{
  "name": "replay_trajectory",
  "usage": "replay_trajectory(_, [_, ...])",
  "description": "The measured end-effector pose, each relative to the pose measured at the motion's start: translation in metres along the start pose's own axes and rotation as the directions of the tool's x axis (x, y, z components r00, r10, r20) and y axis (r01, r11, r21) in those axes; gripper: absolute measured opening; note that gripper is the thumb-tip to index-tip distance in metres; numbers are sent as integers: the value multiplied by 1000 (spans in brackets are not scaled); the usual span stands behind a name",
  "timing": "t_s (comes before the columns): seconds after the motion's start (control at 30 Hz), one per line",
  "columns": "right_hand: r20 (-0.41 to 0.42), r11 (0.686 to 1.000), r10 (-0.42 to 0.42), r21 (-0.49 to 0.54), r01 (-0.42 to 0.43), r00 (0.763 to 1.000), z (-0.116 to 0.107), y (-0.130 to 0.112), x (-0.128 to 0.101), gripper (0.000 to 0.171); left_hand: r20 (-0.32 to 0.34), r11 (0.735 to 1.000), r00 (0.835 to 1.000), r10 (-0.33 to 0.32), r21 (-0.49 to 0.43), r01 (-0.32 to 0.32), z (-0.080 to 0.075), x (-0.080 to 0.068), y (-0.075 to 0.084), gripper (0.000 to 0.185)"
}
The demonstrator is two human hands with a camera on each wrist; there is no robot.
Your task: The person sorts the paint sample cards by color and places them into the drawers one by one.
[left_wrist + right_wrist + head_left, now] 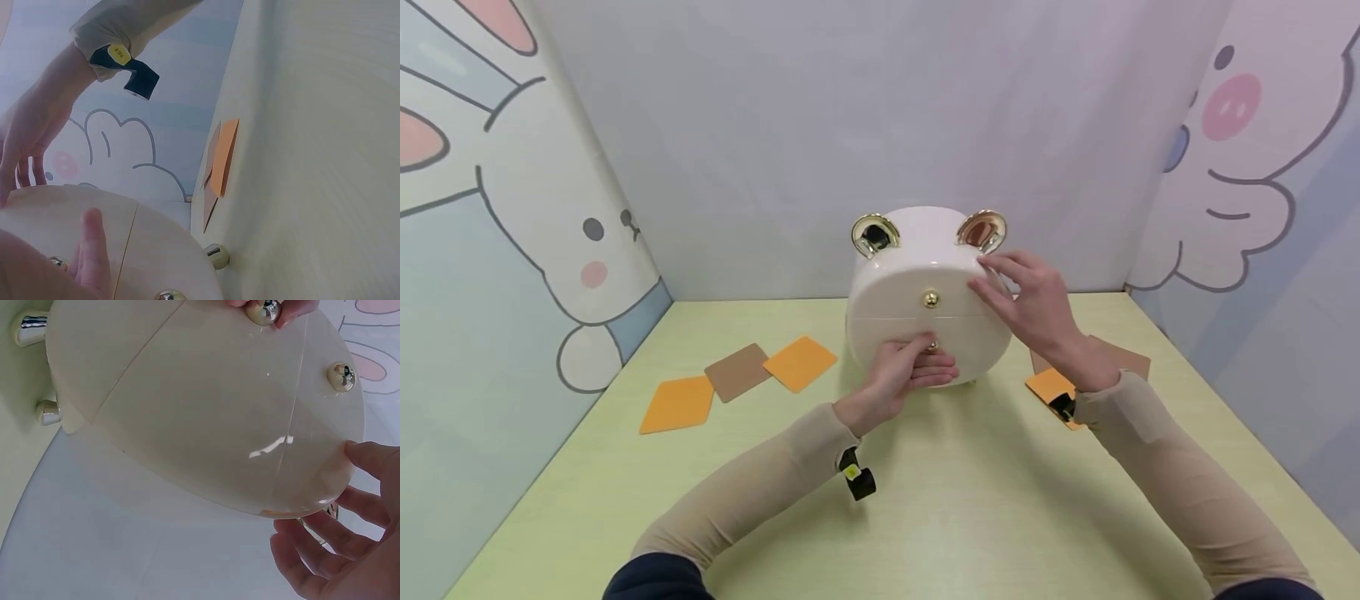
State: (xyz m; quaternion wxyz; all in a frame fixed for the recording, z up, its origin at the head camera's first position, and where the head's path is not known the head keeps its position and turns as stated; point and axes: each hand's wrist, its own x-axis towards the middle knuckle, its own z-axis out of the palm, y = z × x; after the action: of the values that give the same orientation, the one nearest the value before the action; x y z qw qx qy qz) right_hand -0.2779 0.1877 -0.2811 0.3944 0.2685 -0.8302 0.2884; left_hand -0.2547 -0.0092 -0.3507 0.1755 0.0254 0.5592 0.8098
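Note:
A round white box (880, 287) with gold ears and a seam across its front stands on the table. My left hand (906, 373) is in front of it, thumb and fingers pinching a small gold knob (262, 310) below the seam. Another gold knob (931, 298) is higher on the front, and a lower gold knob (170, 295) shows in the left wrist view. My right hand (1033, 300) holds the box's upper right edge, by the right ear (982, 231). Its thumb touches the front and its fingers lie around the rim.
On the left lie an orange card (677, 406), a brown card (735, 372) and a second orange card (801, 363). Beyond my right forearm are a brown card (1123, 358) and an orange piece (1048, 383). Cartoon-printed walls (880, 125) enclose the table (940, 533).

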Motion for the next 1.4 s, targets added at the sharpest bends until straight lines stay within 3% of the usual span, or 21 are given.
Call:
replay_trajectory(0.37, [5, 999, -8, -33, 8, 1000, 1, -1, 0, 33, -13, 1000, 1000, 7, -17, -8, 2, -14, -4, 26])
replay_trajectory(1.4, [-4, 999, 18, -51, -18, 1000, 1, -6, -1, 34, 63, 999, 997, -33, 18, 31, 7, -68, -17, 40])
